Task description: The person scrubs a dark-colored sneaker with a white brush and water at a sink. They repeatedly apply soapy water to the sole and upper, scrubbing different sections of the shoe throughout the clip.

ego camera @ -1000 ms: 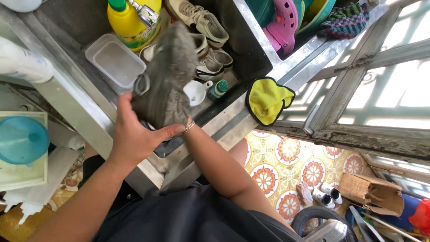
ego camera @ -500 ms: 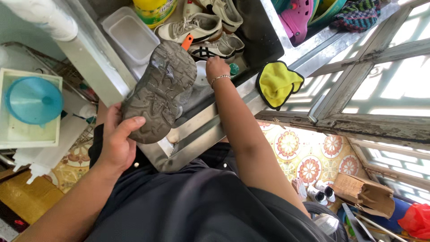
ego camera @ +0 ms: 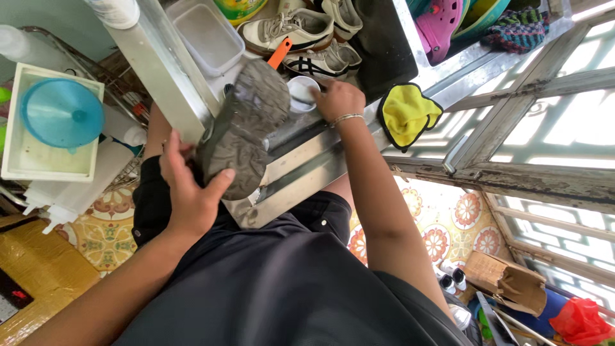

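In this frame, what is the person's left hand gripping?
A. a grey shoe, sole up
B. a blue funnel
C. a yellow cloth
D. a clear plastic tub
A: the left hand grips the grey shoe with its worn sole facing the camera, over the edge of the sink.

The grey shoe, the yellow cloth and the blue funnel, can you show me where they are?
grey shoe (ego camera: 246, 125), head view, on the middle of its dirty sole.
yellow cloth (ego camera: 405, 114), head view, on the middle of the yellow fabric.
blue funnel (ego camera: 61, 113), head view, on its wide bowl.
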